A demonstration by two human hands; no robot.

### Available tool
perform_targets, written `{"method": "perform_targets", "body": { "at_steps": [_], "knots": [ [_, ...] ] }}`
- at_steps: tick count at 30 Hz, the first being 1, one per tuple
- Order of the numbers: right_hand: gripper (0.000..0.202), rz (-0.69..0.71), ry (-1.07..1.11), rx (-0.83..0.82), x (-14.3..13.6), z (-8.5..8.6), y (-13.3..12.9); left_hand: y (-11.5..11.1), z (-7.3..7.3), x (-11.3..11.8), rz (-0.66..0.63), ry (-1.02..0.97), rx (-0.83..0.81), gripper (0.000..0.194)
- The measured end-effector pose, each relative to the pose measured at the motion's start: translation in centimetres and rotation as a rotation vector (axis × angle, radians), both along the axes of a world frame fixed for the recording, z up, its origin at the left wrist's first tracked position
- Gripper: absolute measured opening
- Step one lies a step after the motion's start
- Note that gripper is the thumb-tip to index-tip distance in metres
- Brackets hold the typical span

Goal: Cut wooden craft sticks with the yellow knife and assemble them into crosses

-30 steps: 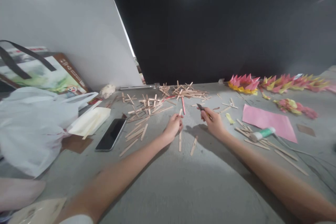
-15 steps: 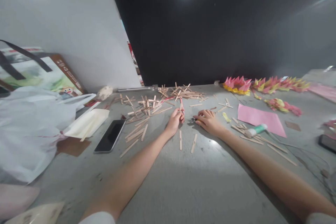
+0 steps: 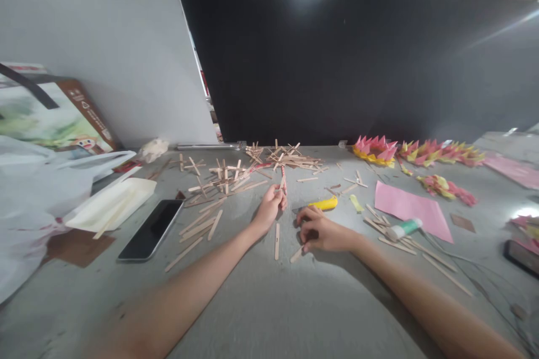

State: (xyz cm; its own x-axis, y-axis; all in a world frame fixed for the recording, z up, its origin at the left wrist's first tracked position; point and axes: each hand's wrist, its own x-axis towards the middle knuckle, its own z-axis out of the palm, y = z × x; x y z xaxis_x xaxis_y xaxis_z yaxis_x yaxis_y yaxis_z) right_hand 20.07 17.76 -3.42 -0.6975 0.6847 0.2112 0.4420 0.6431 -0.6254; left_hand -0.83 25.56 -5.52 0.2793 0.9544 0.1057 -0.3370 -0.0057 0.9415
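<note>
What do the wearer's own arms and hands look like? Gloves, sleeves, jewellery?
Left hand and right hand are bare, no gloves. No rings, watch or bracelet that I can make out. Left forearm and right forearm are uncovered as far as they show; no sleeves in view.

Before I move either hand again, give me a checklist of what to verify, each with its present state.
1. Left hand has hold of its wooden stick: ok, it sits between the fingers.
2. Right hand has a firm grip on the near stick: cannot tell; the fingertips are at its end, but the contact is unclear.
3. Yellow cutter out of the hands: ok, it lies on the table.
4. Cutter well away from the right hand: not ok, it is right beside the fingers.
5. Cutter's blade fully drawn in: cannot tell, too blurred.
6. Phone clear of both hands: ok.
</note>
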Motion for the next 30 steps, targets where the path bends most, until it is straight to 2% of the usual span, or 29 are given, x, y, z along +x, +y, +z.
{"method": "perform_targets", "body": {
  "at_steps": [3, 5, 9, 11, 13, 16, 21, 30],
  "knots": [
    [0.024, -0.05, 0.077, -0.029, -0.1, -0.7, 0.2, 0.0, 0.0, -0.1, 0.005, 0.012, 0.002, 0.032],
    [0.027, -0.096, 0.157, -0.113, -0.3, -0.9, 0.3, -0.1, 0.0, -0.1, 0.009, 0.019, -0.003, 0.032],
    [0.03, -0.328, 0.509, -0.352, -1.7, 0.3, 1.8, -0.2, 0.1, -0.2, 0.021, 0.032, -0.022, 0.033],
    [0.034, -0.496, 0.778, -0.309, -3.0, 1.0, 3.2, -0.3, 0.2, -0.2, 0.021, 0.039, -0.028, 0.032],
    [0.035, -0.58, 0.868, -0.254, -4.3, 1.2, 4.7, -0.4, 0.4, -0.2, 0.019, 0.047, -0.03, 0.031],
    [0.034, -0.667, 0.951, -0.213, -5.6, 0.5, 5.9, -0.7, 0.7, -0.2, 0.021, 0.059, -0.03, 0.031],
    [0.029, -0.655, 0.955, -0.252, -5.7, -0.9, 5.2, -1.3, 1.2, -0.3, 0.01, 0.069, -0.047, 0.03],
    [0.026, -0.633, 0.969, -0.315, -5.7, -0.9, 4.8, -1.8, 2.0, -0.4, -0.016, 0.096, -0.065, 0.026]
  ]
}}
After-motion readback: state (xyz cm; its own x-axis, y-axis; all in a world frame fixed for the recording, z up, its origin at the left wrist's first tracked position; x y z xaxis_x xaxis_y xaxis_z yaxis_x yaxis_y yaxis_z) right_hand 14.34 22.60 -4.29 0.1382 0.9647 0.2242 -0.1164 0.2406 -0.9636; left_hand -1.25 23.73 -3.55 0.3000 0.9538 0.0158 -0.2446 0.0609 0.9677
